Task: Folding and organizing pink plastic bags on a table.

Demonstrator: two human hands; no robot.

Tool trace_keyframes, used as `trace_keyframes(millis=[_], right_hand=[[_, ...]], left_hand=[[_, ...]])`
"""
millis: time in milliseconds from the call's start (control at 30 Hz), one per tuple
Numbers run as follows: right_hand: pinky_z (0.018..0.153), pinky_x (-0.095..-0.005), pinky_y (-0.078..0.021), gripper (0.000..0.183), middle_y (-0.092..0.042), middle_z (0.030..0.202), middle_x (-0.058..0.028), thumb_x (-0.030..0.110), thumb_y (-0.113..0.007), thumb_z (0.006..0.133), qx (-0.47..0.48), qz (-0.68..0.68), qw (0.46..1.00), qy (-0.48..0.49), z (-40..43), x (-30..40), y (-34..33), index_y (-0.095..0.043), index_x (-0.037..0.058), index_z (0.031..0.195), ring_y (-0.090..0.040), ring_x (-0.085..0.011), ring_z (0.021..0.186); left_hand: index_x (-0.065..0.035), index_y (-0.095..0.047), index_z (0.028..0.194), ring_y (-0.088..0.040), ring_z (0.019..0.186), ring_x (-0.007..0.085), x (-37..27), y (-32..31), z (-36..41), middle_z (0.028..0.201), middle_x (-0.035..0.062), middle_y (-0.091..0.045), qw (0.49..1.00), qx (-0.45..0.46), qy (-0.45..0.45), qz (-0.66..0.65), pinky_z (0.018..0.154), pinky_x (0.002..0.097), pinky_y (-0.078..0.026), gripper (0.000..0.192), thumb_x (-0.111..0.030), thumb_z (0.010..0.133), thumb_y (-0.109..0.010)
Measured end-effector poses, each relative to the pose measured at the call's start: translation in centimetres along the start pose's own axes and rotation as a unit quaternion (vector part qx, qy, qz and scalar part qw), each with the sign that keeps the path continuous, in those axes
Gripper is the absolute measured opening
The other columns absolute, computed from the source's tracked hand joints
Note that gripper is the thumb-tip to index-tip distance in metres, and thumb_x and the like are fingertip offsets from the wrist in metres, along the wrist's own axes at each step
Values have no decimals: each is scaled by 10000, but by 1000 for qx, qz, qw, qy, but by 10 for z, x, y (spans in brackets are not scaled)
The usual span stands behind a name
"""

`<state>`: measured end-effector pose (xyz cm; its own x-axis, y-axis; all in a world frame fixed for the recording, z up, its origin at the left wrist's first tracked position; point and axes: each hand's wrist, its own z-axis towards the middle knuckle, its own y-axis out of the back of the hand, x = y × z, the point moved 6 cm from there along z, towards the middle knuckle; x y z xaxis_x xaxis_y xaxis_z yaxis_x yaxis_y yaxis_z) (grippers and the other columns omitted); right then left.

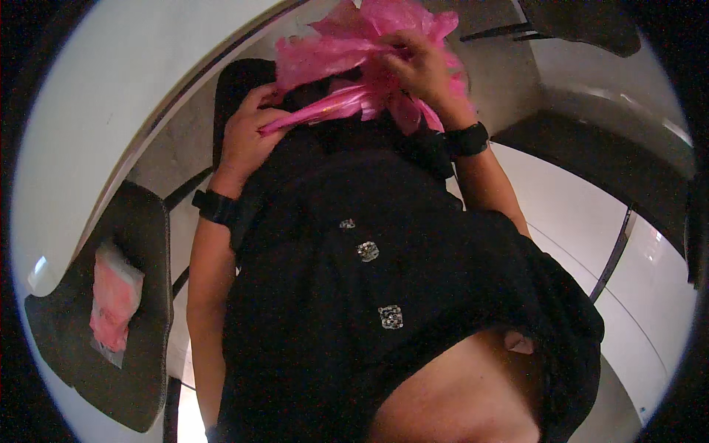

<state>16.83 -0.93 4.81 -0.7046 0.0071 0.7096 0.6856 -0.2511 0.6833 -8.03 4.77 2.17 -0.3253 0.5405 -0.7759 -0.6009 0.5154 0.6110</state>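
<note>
A crumpled bundle of thin, shiny pink plastic, likely a bag [338, 61], spreads between my two hands above my lap, at the top of the view. My left hand [252, 130] pinches a twisted strip of it between thumb and fingers. Higher up, my right hand [418, 69] grips the gathered middle of the pink plastic, its fingertips partly hidden in the folds. Both wrists carry black bands. Below the hands, my black garment [310, 238] with shiny ornaments fills the middle of the view.
A white tabletop [99, 99] curves along the upper left. On a dark chair seat [149, 365] at the lower left lies a clear packet with pink contents [116, 293]. Another dark seat [598, 149] and a white curved surface [559, 188] are at the right.
</note>
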Motion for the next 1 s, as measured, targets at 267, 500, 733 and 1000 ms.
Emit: trace_keyframes(millis=[267,500,733,1000], right_hand=[[593,-223,-448,200,-630,766,-29,181,-637,838,-172,65,973,-138,-8,-47,52,-648,-9,901,-562,-80,670],[505,-218,-401,210,-601,707,-27,207,-639,839,-218,241,898,-296,-38,-95,62,-645,-3,850,-532,-83,587],[435,-271,-380,233,-568,624,-54,231,-578,814,-185,222,865,-409,-87,-139,38,-632,7,846,-519,-122,495],[414,-261,-368,291,-523,559,-28,276,-638,821,-316,203,849,-371,-97,-134,110,-575,31,677,-500,-107,478]], left_hand=[[-94,-667,823,-600,826,253,4,-8,2,843,60,-652,999,52,0,6,736,348,-451,155,-94,671,-698],[-80,-659,801,-605,807,250,3,-5,1,834,58,-650,999,44,4,11,742,337,-450,158,-73,649,-703],[-74,-662,807,-605,793,245,-1,1,-3,824,56,-647,999,53,-6,-3,737,329,-450,177,-45,637,-702],[-76,-668,808,-601,785,251,0,2,-5,829,64,-645,999,51,-10,3,719,332,-447,160,-74,653,-707]])
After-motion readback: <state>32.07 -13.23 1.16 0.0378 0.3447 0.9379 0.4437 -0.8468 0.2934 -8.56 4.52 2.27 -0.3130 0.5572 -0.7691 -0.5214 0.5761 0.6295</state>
